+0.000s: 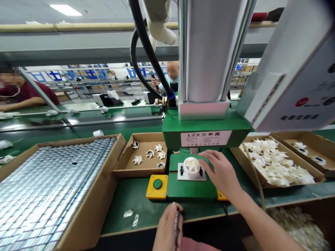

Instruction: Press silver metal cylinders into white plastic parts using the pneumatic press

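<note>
My right hand (221, 170) reaches to the white round fixture (188, 173), its fingers apart and the fingertips beside the fixture's right rim. Inside this fixture sits a white fan impeller (193, 165), under the green head of the press (206, 129). I cannot tell whether the fingertips touch the rim. At the table's front edge, my left hand (166, 226) is closed around a short row of metal rings (176, 223), partly hidden by the fingers. Left of the press, a cardboard tray (141, 171) carries several white impellers with dark or metal centres (150, 153).
A large carton (78, 212) full of rows of shiny metal rings stands at left. Yellow boxes flank the press base, the left one with a green button (157, 184). White impellers (274, 162) fill a right-hand carton. Across the line, two people (39, 92) are at work.
</note>
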`<state>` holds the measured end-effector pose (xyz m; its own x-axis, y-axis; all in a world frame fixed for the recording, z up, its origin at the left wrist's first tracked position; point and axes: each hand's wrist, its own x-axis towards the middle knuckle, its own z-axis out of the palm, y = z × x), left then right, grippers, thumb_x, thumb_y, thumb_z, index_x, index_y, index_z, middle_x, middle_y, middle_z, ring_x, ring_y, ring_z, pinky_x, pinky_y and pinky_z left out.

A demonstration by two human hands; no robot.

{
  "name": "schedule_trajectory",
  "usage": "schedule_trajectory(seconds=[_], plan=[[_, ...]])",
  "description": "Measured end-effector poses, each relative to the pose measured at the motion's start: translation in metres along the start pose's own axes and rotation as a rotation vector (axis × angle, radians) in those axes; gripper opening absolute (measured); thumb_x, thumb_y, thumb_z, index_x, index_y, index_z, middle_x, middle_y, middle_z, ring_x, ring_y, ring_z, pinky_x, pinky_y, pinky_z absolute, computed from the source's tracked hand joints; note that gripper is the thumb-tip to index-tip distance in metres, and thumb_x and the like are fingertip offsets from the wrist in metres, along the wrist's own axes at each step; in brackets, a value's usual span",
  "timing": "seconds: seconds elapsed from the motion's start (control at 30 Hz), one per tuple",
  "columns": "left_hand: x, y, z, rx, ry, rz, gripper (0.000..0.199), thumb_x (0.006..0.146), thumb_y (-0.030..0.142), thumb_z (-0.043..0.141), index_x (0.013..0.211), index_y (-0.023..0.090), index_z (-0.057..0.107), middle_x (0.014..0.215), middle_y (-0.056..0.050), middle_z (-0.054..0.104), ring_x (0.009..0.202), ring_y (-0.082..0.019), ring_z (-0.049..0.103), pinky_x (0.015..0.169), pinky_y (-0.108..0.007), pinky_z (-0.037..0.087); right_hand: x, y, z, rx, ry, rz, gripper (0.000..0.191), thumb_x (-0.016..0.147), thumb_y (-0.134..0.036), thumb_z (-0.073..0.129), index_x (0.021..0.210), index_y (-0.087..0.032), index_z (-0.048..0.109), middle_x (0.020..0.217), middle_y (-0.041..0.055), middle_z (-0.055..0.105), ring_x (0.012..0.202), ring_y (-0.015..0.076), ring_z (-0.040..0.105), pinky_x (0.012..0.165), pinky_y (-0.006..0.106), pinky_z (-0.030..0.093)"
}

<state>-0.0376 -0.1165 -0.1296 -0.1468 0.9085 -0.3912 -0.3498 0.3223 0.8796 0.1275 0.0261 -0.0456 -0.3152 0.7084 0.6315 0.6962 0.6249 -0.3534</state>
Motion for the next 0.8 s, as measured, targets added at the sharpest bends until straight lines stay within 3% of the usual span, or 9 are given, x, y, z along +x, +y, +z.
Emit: schedule_trajectory(seconds=[0.1,0.23,0.47,0.8], plan=[[-0.001,0.000,0.004,-0.016,0.014,-0.003,0.044,0.083,0.062,0.040,0.089,0.020,0.050,0.053,0.007,0.047,0.026,-0.003,0.029,0.023,-0.014,0.017,0.009,0.001,0.002,0.104,-0.053,-0.060,0.023,0.089,-0.030,0.049,0.107,-0.023,0.062,0.096,0.0039,0.062,0.092,0.0172,0.053,0.084,0.032,0.045],[-0.002,0.000,0.004,-0.011,0.027,0.000,0.044,0.083,0.062,0.039,0.088,0.020,0.050,0.052,0.007,0.046,0.026,-0.003,0.029,0.024,-0.014,0.017,0.016,-0.001,0.008,0.201,-0.131,-0.074,0.018,0.090,-0.025,0.048,0.095,-0.024,0.065,0.086,0.0016,0.062,0.088,0.0160,0.051,0.081,0.030,0.044],[-0.005,-0.001,-0.001,-0.026,0.028,0.040,0.039,0.087,0.058,0.038,0.091,0.020,0.049,0.052,0.008,0.043,0.028,-0.003,0.026,0.026,-0.015,0.018,0.002,-0.010,0.017,0.204,-0.038,0.044,0.016,0.091,-0.026,0.046,0.093,-0.020,0.061,0.088,0.0025,0.061,0.086,0.0171,0.049,0.079,0.032,0.042],[-0.010,0.015,0.005,0.009,0.033,0.095,0.035,0.089,0.052,0.037,0.088,0.020,0.052,0.057,0.007,0.045,0.032,-0.001,0.029,0.029,-0.014,0.017,-0.007,-0.011,0.029,0.217,0.037,0.122,0.016,0.091,-0.026,0.044,0.093,-0.021,0.060,0.090,0.0020,0.061,0.088,0.0163,0.051,0.079,0.031,0.043]])
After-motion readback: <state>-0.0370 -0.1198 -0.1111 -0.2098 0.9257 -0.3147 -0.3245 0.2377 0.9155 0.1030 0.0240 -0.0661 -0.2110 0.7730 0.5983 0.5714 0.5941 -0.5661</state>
